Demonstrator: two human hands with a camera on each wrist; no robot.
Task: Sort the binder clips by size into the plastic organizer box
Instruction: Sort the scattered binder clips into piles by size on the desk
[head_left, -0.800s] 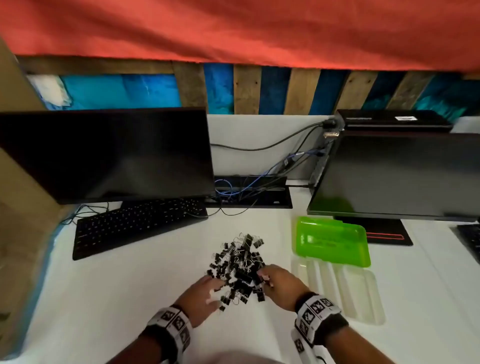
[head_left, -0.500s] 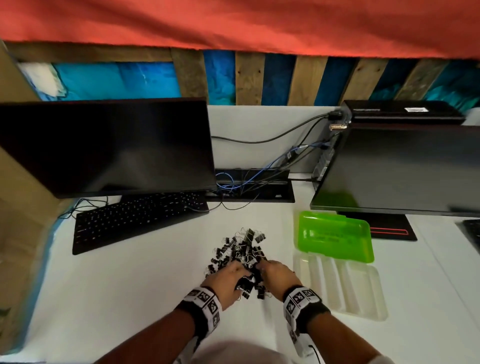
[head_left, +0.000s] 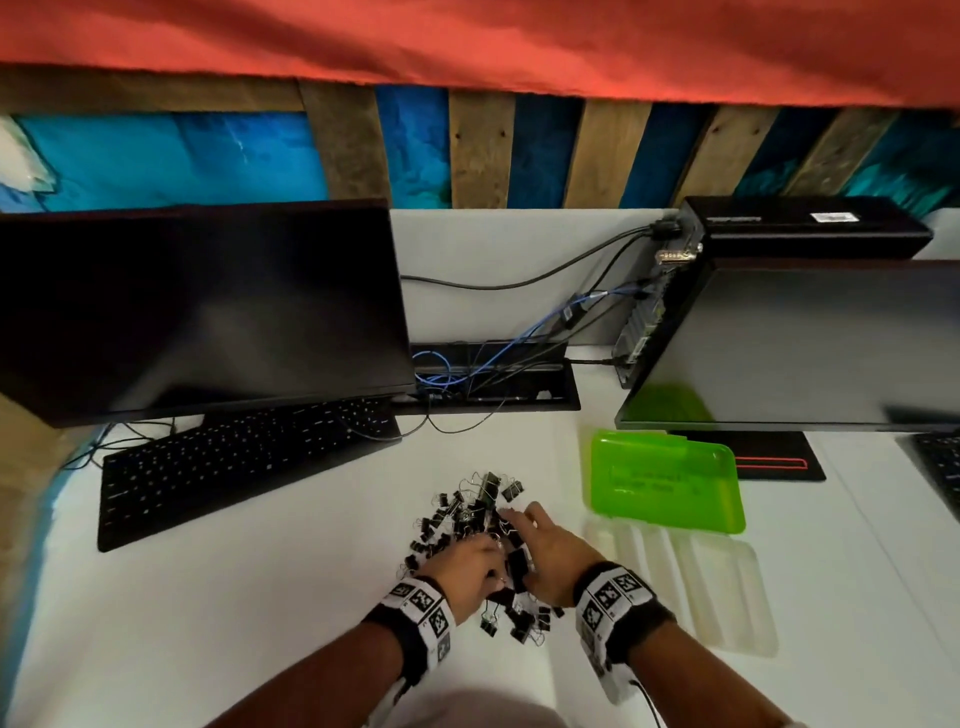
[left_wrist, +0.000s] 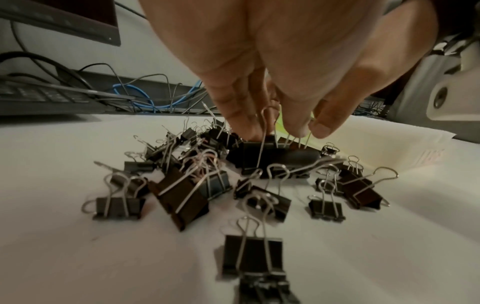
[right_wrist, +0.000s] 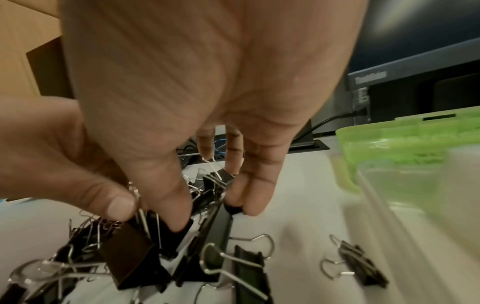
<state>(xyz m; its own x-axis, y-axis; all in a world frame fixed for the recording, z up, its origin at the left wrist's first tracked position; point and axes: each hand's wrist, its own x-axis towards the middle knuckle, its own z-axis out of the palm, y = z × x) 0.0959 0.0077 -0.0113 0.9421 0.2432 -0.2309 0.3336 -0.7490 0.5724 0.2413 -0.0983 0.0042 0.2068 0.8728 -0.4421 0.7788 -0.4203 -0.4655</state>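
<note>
A heap of black binder clips (head_left: 467, 519) of mixed sizes lies on the white desk (head_left: 234, 597), and both hands are in its near side. My left hand (head_left: 485, 558) reaches down and pinches the wire handles of a large binder clip (left_wrist: 272, 156) between thumb and fingers (left_wrist: 241, 123). My right hand (head_left: 524, 540) lies over the heap with fingers stretched; its thumb (right_wrist: 179, 222) and fingertips (right_wrist: 252, 205) touch large clips without closing round one. The clear organizer box (head_left: 727, 587) sits open to the right, its green lid (head_left: 665, 483) folded back behind it.
A keyboard (head_left: 244, 462) and a dark monitor (head_left: 197, 312) stand at the left. A second monitor (head_left: 810, 343) rises behind the green lid, and cables (head_left: 498, 364) run into a desk tray at the back. Loose clips (head_left: 524, 623) lie between my wrists.
My left hand has slid right into the heap, met the right hand and taken hold of a large clip's handles. The right hand's fingers have stretched further over the heap.
</note>
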